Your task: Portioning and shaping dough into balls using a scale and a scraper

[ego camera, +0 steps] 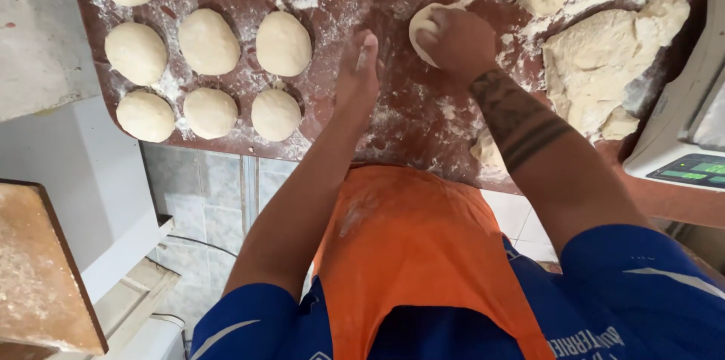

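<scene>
Cupping a dough ball (424, 27) on the floured board (393, 114) with curled fingers, the right hand (458, 43) sits beside the left hand (357, 73), flat with fingers straight and together, near shaped rolls (208, 41).

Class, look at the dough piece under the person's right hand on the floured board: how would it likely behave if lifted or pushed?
The dough piece would probably sag and dent, since it moulds under the right hand. It would likely slide rather than stick, given the flour on the board. Being rounded like the finished balls, it might roll slightly.
</scene>
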